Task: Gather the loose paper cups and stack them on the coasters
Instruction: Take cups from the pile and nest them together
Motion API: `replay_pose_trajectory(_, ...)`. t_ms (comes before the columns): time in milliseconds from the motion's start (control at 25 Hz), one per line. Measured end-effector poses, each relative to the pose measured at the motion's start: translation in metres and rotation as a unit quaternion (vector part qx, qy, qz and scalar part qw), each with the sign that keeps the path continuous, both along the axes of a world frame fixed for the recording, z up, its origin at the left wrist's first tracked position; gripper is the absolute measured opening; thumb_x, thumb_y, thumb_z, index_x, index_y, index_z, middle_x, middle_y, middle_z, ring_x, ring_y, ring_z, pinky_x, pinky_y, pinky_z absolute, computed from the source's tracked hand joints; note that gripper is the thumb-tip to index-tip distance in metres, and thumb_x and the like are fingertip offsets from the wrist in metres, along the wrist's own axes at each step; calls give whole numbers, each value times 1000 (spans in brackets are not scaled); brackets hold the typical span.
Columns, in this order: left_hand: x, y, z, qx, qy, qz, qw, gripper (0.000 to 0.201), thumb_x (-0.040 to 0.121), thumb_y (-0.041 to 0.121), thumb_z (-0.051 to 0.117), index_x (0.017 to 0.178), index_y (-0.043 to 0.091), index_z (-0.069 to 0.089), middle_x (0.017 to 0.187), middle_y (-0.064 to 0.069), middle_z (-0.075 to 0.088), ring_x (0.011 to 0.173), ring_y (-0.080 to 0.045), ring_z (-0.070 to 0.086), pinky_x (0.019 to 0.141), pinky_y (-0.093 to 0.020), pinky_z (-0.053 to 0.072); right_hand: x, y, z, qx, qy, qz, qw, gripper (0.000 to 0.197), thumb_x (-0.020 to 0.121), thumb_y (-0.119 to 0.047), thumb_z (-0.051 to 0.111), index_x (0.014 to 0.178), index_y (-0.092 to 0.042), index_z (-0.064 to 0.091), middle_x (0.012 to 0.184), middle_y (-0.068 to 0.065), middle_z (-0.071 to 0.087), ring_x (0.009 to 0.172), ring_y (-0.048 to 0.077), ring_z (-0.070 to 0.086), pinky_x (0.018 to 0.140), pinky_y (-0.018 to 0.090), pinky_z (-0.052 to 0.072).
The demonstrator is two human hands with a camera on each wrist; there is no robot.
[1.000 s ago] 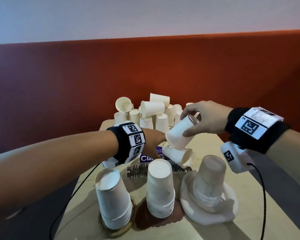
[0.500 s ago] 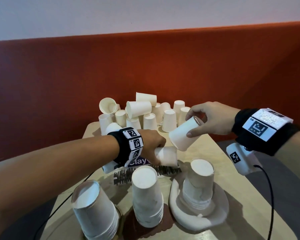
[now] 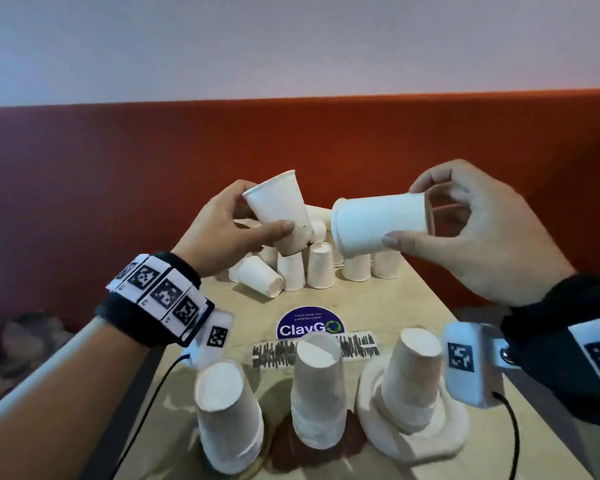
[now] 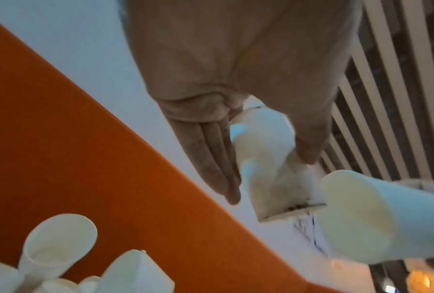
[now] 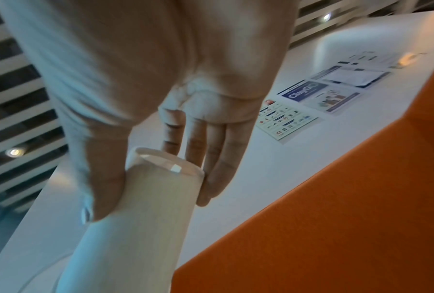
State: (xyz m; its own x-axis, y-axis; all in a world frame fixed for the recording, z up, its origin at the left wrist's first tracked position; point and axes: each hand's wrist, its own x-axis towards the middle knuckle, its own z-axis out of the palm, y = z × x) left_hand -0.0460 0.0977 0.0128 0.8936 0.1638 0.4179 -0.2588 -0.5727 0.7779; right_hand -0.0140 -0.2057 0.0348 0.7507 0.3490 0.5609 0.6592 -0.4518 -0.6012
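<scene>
A wooden table (image 3: 426,308) is seen before an orange bench back (image 3: 118,174). Near its front edge three stacks of upturned cups are stood on coasters: a left stack (image 3: 227,415), a middle stack (image 3: 318,389) on a brown coaster (image 3: 352,439), and a right stack (image 3: 411,379) on a white coaster (image 3: 440,434). A pile of loose cups (image 3: 291,271) is left at the far end. A round blue sticker (image 3: 310,325) is stuck between pile and stacks. Above the pile, one cup (image 3: 278,204) is gripped by the left hand (image 3: 219,233), mouth tilted up. Just beside it, a second cup (image 3: 378,225) is held sideways between thumb and fingers of the right hand (image 3: 482,233), mouth towards the first.
</scene>
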Motion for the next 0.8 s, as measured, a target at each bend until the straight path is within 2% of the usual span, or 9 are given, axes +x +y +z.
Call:
replay_pose_trajectory(120, -25, -11, -2, -85, -32, -9, 996, 61, 66, 50, 84, 110, 13, 62, 101, -5, 75, 92, -21, 74, 78, -49, 61, -18, 4, -17, 98, -12, 11, 995, 50, 64, -36, 91, 102, -33, 58, 103, -11, 70, 94, 8, 69, 76, 37, 61)
replay_pose_trajectory(280, -42, -17, 3, -153, -35, -47, 987, 62, 67, 46, 81, 113, 9, 62, 102, -12, 75, 92, -31, 74, 84, -54, 58, -30, 15, -37, 213, 34, 74, 974, 53, 60, -24, 92, 103, -27, 61, 106, -3, 72, 96, 14, 72, 74, 33, 62)
replay_pose_trajectory(440, -36, -10, -2, -141, -10, -58, 988, 53, 70, 43, 82, 108, 12, 62, 99, -14, 75, 89, -36, 73, 84, -54, 58, -30, 33, -52, 199, 58, 100, 973, 52, 62, -25, 92, 103, -28, 61, 108, -2, 71, 97, 16, 72, 73, 39, 62)
replay_pose_trajectory(600, -24, -2, -26, -130, 29, -56, 989, 44, 79, 34, 81, 111, 12, 62, 90, -6, 74, 80, -21, 71, 79, -41, 57, -24, 44, -58, 173, 47, 89, 980, 51, 63, -31, 92, 103, -32, 60, 110, -5, 69, 99, 13, 70, 73, 41, 62)
replay_pose_trajectory(720, -21, 0, -42, -144, 44, -56, 987, 49, 72, 43, 80, 109, 15, 64, 91, -4, 75, 81, -19, 71, 78, -37, 58, -20, 50, -65, 190, 63, 92, 975, 52, 64, -28, 93, 104, -30, 60, 111, -4, 69, 99, 13, 70, 74, 44, 62)
replay_pose_trajectory(800, -19, 1, -51, -169, 35, -38, 984, 54, 68, 49, 78, 107, 14, 65, 90, -3, 75, 78, -20, 71, 76, -39, 58, -19, 55, -72, 192, 73, 89, 975, 53, 63, -28, 93, 104, -29, 60, 110, -4, 68, 99, 11, 70, 74, 43, 62)
